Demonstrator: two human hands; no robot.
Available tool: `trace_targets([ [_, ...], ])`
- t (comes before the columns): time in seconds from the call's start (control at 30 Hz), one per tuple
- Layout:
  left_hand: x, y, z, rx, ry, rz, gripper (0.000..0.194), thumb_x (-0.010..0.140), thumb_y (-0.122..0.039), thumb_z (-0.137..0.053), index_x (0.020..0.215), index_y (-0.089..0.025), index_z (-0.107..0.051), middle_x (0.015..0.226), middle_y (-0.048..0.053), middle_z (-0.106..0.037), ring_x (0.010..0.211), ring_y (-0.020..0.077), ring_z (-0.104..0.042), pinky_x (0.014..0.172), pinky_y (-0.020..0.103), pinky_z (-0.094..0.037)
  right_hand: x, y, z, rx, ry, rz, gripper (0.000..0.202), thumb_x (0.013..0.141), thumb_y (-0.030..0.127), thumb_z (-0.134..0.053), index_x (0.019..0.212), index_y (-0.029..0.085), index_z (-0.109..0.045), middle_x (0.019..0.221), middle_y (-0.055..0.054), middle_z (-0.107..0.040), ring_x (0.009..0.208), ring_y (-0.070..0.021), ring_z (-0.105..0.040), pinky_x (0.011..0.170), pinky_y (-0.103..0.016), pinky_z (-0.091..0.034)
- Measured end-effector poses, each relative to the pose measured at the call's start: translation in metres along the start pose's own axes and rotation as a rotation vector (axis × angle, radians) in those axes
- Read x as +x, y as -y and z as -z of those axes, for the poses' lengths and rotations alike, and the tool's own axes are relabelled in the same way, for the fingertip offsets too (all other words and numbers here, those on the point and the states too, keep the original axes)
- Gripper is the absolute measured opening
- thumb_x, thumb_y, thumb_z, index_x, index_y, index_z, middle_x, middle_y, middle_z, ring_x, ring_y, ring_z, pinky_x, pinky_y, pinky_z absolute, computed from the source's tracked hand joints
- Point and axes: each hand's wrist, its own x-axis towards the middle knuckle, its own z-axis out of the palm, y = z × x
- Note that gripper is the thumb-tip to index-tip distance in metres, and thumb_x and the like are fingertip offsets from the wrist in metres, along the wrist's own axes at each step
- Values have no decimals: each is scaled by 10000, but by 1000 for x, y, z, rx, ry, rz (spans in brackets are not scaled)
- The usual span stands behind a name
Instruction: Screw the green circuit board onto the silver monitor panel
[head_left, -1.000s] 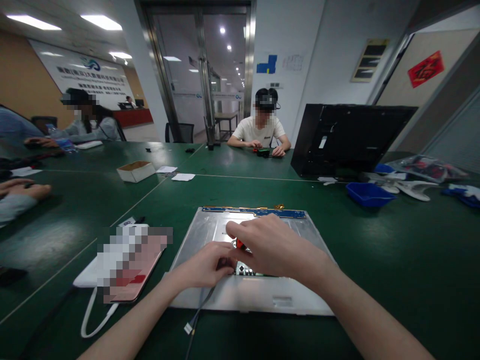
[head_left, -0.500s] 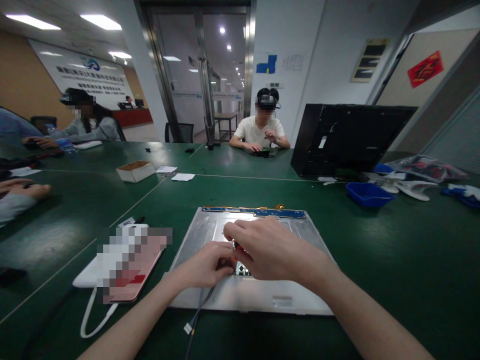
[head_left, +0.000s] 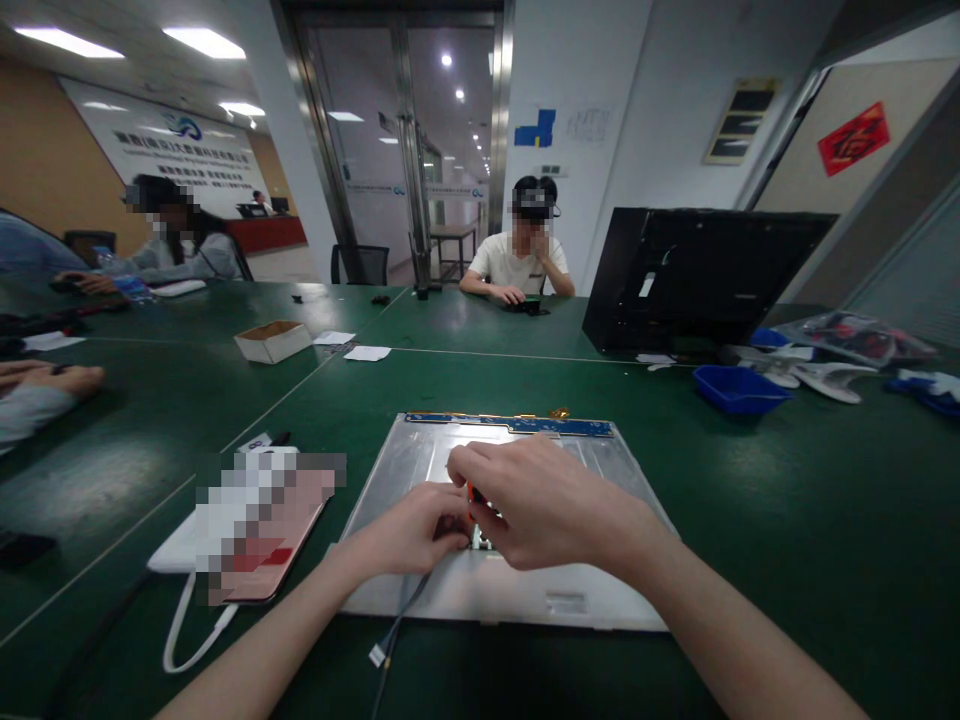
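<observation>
A silver metal display panel (head_left: 517, 592) lies flat in front of me, with a blue circuit strip (head_left: 562, 427) along its far edge. Over the panel's middle, my right hand (head_left: 544, 500) is closed around a screwdriver (head_left: 473, 494); only part of its orange-and-black handle shows between the fingers. Beside it, my left hand (head_left: 409, 525) has its fingers curled together against a small perforated metal part (head_left: 482, 541). What the left fingertips pinch is hidden. Dark cables (head_left: 405, 610) run from under the left hand over the panel's near edge, ending in a white connector (head_left: 377, 654).
Left of the panel lie a pink phone (head_left: 300, 520) and a white device with a cable (head_left: 174, 545). Farther off are an open cardboard box (head_left: 274, 345), a blue tray (head_left: 739, 390) and a large black monitor (head_left: 697, 280). Co-workers sit across and at the left.
My right hand has turned slightly over the panel, showing more of the orange handle. My left hand stays in place. The person across has raised a hand to the face.
</observation>
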Motion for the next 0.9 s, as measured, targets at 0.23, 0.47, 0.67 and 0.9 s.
trace_targets([
  [0.23, 1, 2, 0, 5, 29, -21, 110, 752, -75, -570, 788, -152, -639, 868, 37, -637, 779, 172, -578, 706, 286, -451, 4, -2, -6, -74, -40, -85, 189, 875, 373, -486, 872, 187, -516, 676, -8, -631, 545, -126, -511, 474, -274, -173],
  [0.47, 0, 1, 1, -16, 25, -13, 81, 756, -86, -555, 767, -147, -606, 839, 33, -628, 760, 168, -561, 682, 267, -451, 1, 1, -2, -17, -54, -19, 120, 806, 273, -504, 874, 174, -496, 805, -30, -625, 619, -135, -516, 489, -278, -208],
  [0.67, -1, 0, 0, -3, 20, 30, 85, 759, -104, -560, 818, -146, -605, 838, 34, -627, 771, 175, -563, 674, 264, -454, 1, -1, -1, 6, -31, 8, 145, 785, 232, -499, 919, 178, -482, 827, -21, -619, 610, -126, -489, 485, -273, -216],
  [0.9, 1, 5, -2, -30, 34, -8, 134, 738, -57, -553, 809, -148, -623, 854, 35, -634, 755, 166, -578, 686, 270, -455, 4, -5, -8, -73, -58, -73, 177, 866, 366, -501, 845, 190, -513, 657, -7, -625, 537, -120, -493, 484, -278, -163],
])
